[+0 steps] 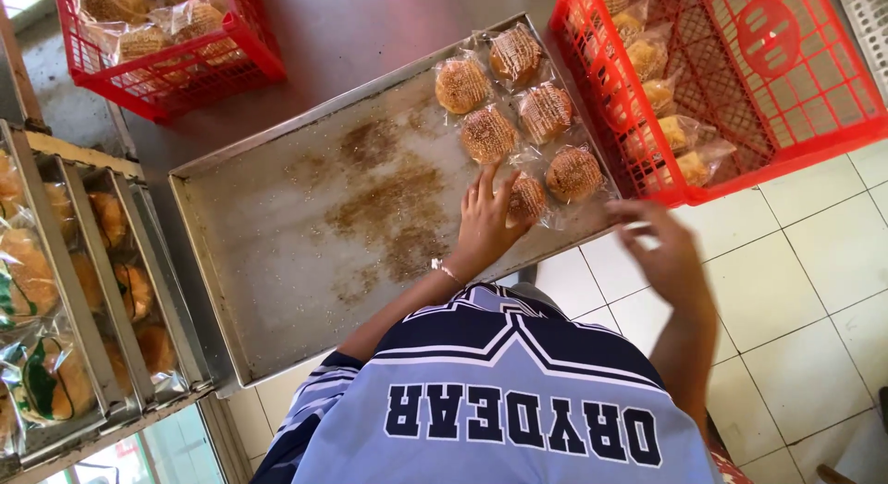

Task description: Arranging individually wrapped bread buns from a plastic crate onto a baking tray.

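Your left hand (486,223) lies open, fingers spread on a wrapped bun (527,198) at the near edge of the metal tray (277,262), seemingly to steady it. Your right hand (664,248) hovers blurred past the tray's corner, beside the red crate (795,123); I cannot tell whether it grips anything. Five more wrapped buns (518,95) cluster in the tray's far corner, within easy reach.

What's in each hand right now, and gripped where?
Left hand lies flat, fingers on a wrapped bun on the metal tray, not gripping. Right hand is blurred; something small and pale at its fingertips, unclear what.
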